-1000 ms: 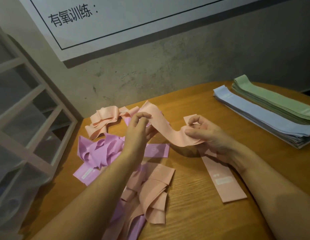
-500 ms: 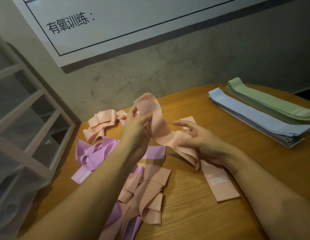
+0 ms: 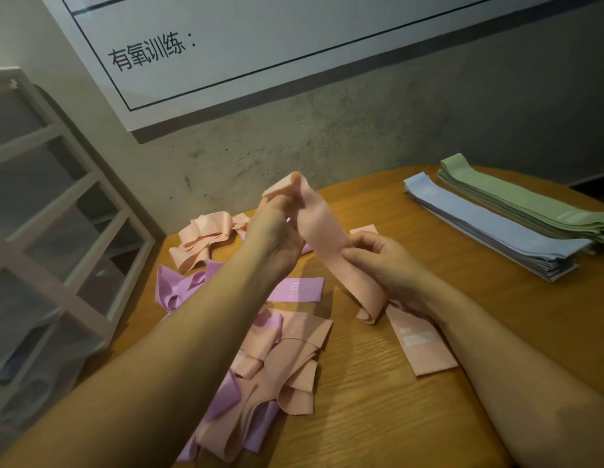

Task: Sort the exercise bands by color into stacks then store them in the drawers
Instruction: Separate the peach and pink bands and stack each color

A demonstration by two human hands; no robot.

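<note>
Both hands hold one peach band (image 3: 322, 238), a flat strip of smooth, matte elastic, above the worktop (image 3: 378, 400). The left hand (image 3: 277, 231) is raised, its fingers curled round the band's upper end, where the strip folds over into a soft loop. The right hand (image 3: 381, 261) sits lower and pinches the band's middle between thumb and curled fingers. Below that grip the strip hangs down and its tail curls into a small roll touching the wood.

Under the right wrist a second peach strip (image 3: 422, 346) lies flat and straight, a pale printed label on it.

Between and beneath the forearms is a loose heap (image 3: 287, 366) of peach and lilac bands, creased, twisted and overlapping. A flat lilac band (image 3: 300, 289) with faint print lies just behind it. Further left a crumpled lilac bunch (image 3: 182, 285) rests beside a knotted peach bunch (image 3: 202, 241) near the wall.

At the far right two neat stacks lie side by side and touching: a blue stack (image 3: 489, 228) of flat, squared layers, and a green stack (image 3: 530, 204) behind it.

The worktop is round-edged, warm orange wood with visible grain. At left stands a drawer unit (image 3: 67, 231) with a white frame and cloudy translucent fronts. The wall is rough grey concrete, carrying a white board (image 3: 260, 35) with black lines and Chinese characters.
</note>
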